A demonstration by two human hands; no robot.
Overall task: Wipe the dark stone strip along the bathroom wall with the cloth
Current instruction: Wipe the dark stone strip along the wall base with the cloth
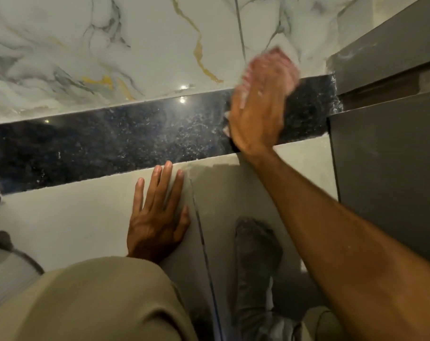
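Pressing a pale cloth [226, 121] flat against the glossy, dark speckled stone strip [110, 146], the right hand [260, 112] is in the middle of the wiping step, working near the strip's right end, just short of where it meets the matte grey panel [381, 163]. The hand is blurred, which I take as a sign of a rubbing stroke; its fingers [273, 67] lie spread and extended over the cloth, pinning it under the palm, not pinching it, and their tips reach past the strip's upper edge onto the white marble tile with gold and grey veins [110, 57]. Only slivers of the cloth show at the hand's left edge and beyond the fingertips. The left hand [157, 217] holds nothing; it rests below the strip on the plain beige tile [61, 217], fingers [166, 171] splayed wide, the longest just touching the strip's lower edge, apparently as a brace. The long stretch of strip to the left of the cloth looks hazy and dusted with pale specks, so the job seems far from done. The next move probably calls for drawing the cloth leftward along the strip under steady flat pressure, shifting the bracing hand along ahead of it.
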